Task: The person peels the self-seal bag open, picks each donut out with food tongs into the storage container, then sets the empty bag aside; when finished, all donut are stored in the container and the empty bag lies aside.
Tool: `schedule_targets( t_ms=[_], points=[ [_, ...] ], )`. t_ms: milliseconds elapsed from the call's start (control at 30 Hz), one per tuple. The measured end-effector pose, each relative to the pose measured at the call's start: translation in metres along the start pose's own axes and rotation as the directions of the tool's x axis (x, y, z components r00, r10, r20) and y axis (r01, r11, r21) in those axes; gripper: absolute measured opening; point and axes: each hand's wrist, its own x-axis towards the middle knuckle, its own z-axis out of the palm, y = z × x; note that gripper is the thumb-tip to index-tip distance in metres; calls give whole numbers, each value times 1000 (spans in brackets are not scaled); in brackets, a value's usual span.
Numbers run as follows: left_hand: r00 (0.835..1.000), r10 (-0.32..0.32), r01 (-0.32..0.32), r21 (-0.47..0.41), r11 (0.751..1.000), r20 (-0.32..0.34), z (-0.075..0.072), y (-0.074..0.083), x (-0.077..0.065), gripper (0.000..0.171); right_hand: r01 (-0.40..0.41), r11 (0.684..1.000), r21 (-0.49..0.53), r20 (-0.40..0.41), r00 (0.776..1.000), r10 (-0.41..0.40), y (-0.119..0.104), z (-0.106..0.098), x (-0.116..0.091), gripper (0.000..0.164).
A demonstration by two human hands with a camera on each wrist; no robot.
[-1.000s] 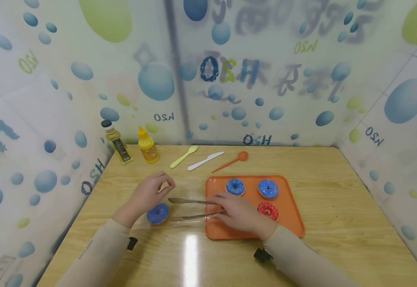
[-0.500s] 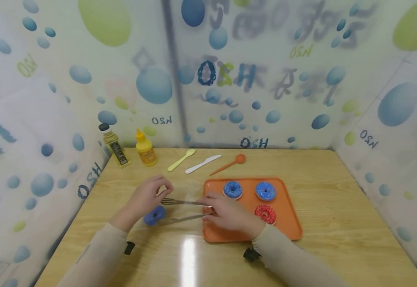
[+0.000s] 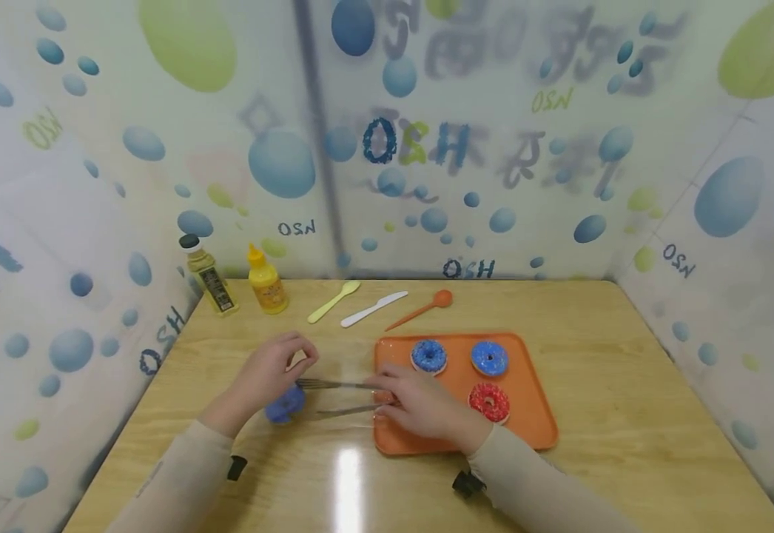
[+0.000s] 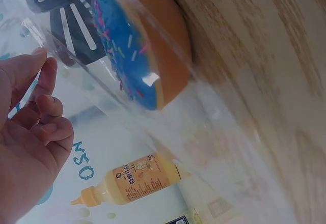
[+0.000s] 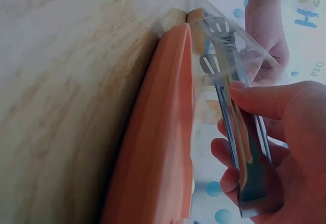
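Observation:
My left hand [image 3: 270, 377] pinches the edge of a clear plastic bag [image 4: 219, 117] between thumb and forefinger, its other fingers curled. Inside the bag a blue-iced doughnut [image 4: 127, 56] with sprinkles stands tilted near the wood; from the head camera this doughnut [image 3: 285, 404] is partly behind the left hand. My right hand [image 3: 420, 403] grips metal tongs [image 5: 244, 147] with slotted ends. The tongs' arms are spread apart, and their ends [image 4: 76, 30] reach to the doughnut in the bag; whether they touch it I cannot tell.
An orange tray [image 3: 540, 414] bears two blue doughnuts [image 3: 490, 359] and a red doughnut [image 3: 489, 403]. Behind lie a yellow-green spoon [image 3: 334, 302], a white knife [image 3: 374, 309] and an orange spoon [image 3: 420, 311]. A yellow bottle [image 3: 268, 285] and an oil-coloured bottle [image 3: 211, 281] stand back left.
My right hand has moved left with the tongs, whose ends are closer to the left hand. The bagged doughnut has tipped somewhat. The left hand keeps its pinch; the head view has shifted slightly.

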Motion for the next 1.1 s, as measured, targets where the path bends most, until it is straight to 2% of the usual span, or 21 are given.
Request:
schedule_targets(
  t_ms=[200,467,600,733,867,1100],
  points=[
    [1000,2,-2,-15,1000,10,-2,3,-2,4,29,1000,3,-48,998,-29,-1,-5,-7,42],
    [1000,-15,15,-27,1000,20,-3,1,-4,6,-10,1000,17,-47,999,10,-3,-15,-18,42],
    [1000,-22,22,-20,1000,18,-5,-1,-6,7,-32,998,57,-55,998,35,-1,-18,-25,44],
    [1000,-25,25,-9,1000,14,-5,-2,-6,7,-84,994,67,-50,995,88,3,-25,-37,46],
    [999,-33,33,-8,999,15,-6,-2,-6,6,-129,991,28,-78,988,131,8,-31,-51,47],
    [999,-45,46,-5,999,16,-7,-2,-6,6,-108,993,47,-157,981,114,20,-41,-77,46]
  ],
)
